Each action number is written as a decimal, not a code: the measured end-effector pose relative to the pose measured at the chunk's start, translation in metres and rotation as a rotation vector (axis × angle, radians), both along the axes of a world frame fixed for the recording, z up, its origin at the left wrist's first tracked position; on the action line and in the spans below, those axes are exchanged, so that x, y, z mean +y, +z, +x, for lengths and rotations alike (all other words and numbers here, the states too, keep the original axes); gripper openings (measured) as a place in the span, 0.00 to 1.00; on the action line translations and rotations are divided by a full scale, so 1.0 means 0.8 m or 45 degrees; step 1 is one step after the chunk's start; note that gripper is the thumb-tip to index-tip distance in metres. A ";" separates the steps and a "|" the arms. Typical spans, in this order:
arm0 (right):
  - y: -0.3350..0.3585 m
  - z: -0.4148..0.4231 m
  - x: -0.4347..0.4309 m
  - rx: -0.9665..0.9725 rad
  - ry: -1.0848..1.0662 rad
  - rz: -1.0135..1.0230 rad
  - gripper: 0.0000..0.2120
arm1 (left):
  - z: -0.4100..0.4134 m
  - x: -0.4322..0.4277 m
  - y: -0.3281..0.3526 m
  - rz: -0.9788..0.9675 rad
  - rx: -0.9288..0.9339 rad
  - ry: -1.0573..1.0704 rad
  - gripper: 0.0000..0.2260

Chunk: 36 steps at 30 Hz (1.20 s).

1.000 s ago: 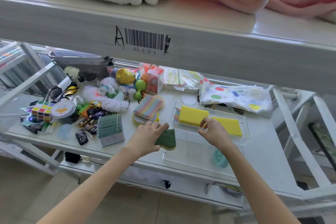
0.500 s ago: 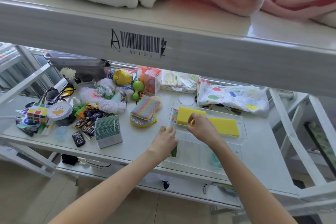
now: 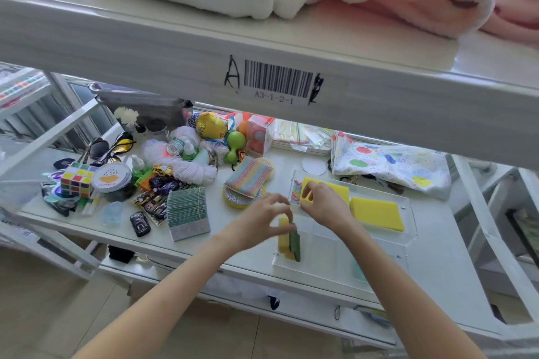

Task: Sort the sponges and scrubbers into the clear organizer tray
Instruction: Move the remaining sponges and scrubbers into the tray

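My left grip (image 3: 262,223) pinches the green-yellow sponge (image 3: 288,242) upright in the clear tray (image 3: 408,242). My right grip (image 3: 323,204) grasps a yellow sponge (image 3: 339,189).

We see both bare forearms reaching forward from the bottom edge, converging toward centre. Our left hand (image 3: 256,220) sits palm-down, wrist roughly level, fingers (image 3: 281,204) curled and spread, thumb and fingertips pinching near each other; blurred, so contact is unclear. Our right hand (image 3: 323,207) lies just beside it, slightly farther forward, back of the hand up, fingers bent down, thumb and forefinger pinched together.
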State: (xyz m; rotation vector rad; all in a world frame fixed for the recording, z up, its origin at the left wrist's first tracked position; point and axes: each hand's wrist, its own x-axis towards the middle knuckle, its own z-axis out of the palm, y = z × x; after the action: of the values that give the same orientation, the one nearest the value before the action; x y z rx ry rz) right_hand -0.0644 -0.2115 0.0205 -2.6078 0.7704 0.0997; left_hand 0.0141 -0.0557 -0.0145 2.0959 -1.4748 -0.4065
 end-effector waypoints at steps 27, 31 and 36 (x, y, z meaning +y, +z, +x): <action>0.005 0.013 0.021 -0.023 0.033 -0.027 0.11 | 0.084 -0.012 -0.007 0.176 -0.048 0.608 0.25; 0.025 -0.014 -0.001 -0.077 -0.046 0.019 0.12 | 0.038 -0.007 0.021 0.014 0.028 0.334 0.24; 0.039 -0.048 -0.028 -0.073 -0.138 0.054 0.11 | -0.013 -0.040 0.032 -0.018 0.058 0.147 0.24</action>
State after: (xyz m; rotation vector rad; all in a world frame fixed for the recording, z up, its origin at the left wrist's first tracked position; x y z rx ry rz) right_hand -0.1031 -0.2340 0.0515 -2.5118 0.8770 0.0096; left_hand 0.0038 -0.0875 0.0111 2.1340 -1.3201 -0.3960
